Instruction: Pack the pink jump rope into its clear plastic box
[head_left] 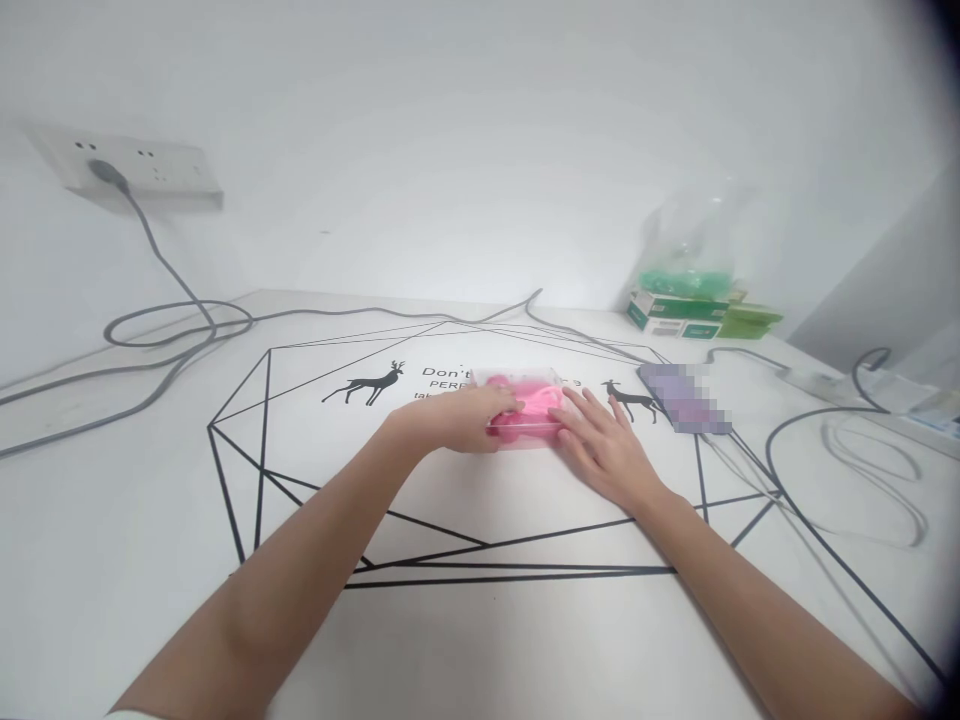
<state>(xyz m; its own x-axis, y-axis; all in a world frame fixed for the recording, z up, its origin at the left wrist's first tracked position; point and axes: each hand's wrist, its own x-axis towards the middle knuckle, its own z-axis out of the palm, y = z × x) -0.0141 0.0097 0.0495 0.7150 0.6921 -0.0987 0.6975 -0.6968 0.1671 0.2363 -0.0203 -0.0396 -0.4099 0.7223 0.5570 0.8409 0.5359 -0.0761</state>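
Note:
A small clear plastic box [520,434] with bright pink things in it lies on the white mat, in the middle of the view. What the pink contents are is too blurred to tell. My left hand [471,416] is closed round the box's left side, its fingertips over the pink contents. Against the right side rests my right hand [606,448], fingers stretched out and apart, the tips touching the box edge. My left fingers partly hide the box's near left corner.
The white mat [450,500] has black lines, printed deer and lettering. A phone [684,398] lies right of my right hand. Grey cables [322,312] run along the back and right. Green and white boxes [679,312] under a clear bag [686,245] stand at the back right.

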